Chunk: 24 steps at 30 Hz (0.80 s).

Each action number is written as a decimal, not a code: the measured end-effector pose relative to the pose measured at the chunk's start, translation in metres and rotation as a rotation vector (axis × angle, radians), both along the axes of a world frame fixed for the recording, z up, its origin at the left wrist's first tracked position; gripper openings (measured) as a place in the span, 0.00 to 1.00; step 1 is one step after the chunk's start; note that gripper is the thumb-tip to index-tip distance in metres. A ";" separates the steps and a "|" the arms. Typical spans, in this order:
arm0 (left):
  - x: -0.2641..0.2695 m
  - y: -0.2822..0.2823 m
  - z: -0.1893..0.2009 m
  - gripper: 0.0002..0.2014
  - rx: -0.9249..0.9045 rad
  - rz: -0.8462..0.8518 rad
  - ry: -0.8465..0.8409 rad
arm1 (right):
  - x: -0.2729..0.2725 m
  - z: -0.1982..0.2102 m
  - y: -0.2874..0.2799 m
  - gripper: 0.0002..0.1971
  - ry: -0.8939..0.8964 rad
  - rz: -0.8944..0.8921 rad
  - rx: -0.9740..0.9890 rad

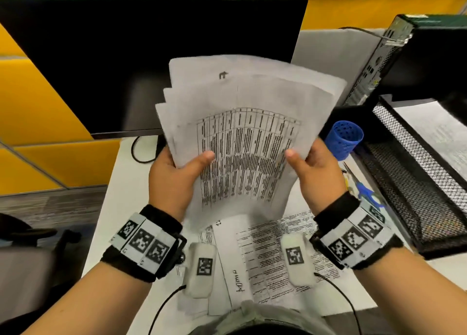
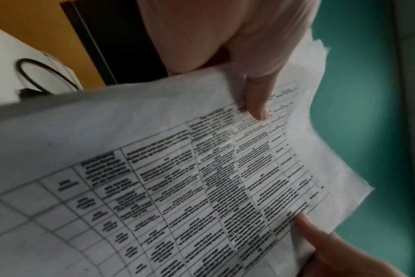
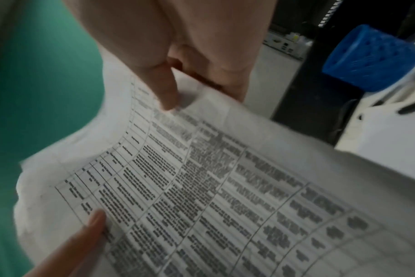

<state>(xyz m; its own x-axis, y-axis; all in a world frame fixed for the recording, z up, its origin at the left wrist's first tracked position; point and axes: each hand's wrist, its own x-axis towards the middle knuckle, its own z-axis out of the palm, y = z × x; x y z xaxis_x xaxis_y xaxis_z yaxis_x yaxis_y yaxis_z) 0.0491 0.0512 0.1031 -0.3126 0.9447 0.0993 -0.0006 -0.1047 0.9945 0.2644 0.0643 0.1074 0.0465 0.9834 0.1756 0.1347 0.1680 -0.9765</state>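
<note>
Both hands, left hand (image 1: 174,175) and right hand (image 1: 313,173), grip a light, floppy sheaf of papers (image 1: 242,122) by its lower side edges, fingers pinching.

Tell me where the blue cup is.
In the head view, the blue cup sits at the right, between the right hand gripping the papers and the black mesh tray.

An office: desk with monitor (image 1: 101,64), computer tower (image 1: 404,56), mesh paper tray (image 1: 414,183).

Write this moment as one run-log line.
left hand: thumb pinches paper stack, left edge | right hand: thumb pinches right edge | stack: fanned, above desk | desk: more printed sheets
</note>
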 end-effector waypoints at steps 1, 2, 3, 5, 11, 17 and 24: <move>0.001 -0.002 0.003 0.16 0.030 0.024 0.000 | 0.000 0.003 -0.002 0.21 -0.005 -0.023 0.047; 0.001 -0.004 0.005 0.18 0.051 0.042 0.023 | 0.000 0.004 -0.004 0.21 -0.015 -0.036 0.079; 0.001 -0.007 0.004 0.20 0.062 0.042 0.049 | 0.000 0.004 -0.007 0.21 -0.028 -0.044 0.092; 0.001 -0.011 -0.005 0.22 0.044 0.029 0.056 | 0.000 -0.007 -0.013 0.20 -0.060 -0.060 0.043; 0.010 -0.017 -0.025 0.19 -0.052 -0.015 -0.018 | -0.001 -0.042 -0.023 0.18 -0.180 -0.091 -0.166; 0.022 -0.016 -0.015 0.16 0.025 0.012 0.026 | -0.004 -0.033 -0.028 0.18 -0.095 -0.114 -0.151; 0.027 -0.021 -0.051 0.13 -0.191 -0.098 0.230 | 0.000 -0.065 -0.028 0.24 -0.330 -0.012 -0.406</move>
<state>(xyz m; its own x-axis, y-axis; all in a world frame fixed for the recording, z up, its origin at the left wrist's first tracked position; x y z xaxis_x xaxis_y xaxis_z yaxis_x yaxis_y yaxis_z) 0.0766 0.0306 0.0525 -0.2088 0.9776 -0.0254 0.2259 0.0735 0.9714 0.2642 0.0362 0.0426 0.0645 0.9750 -0.2124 0.4461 -0.2186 -0.8679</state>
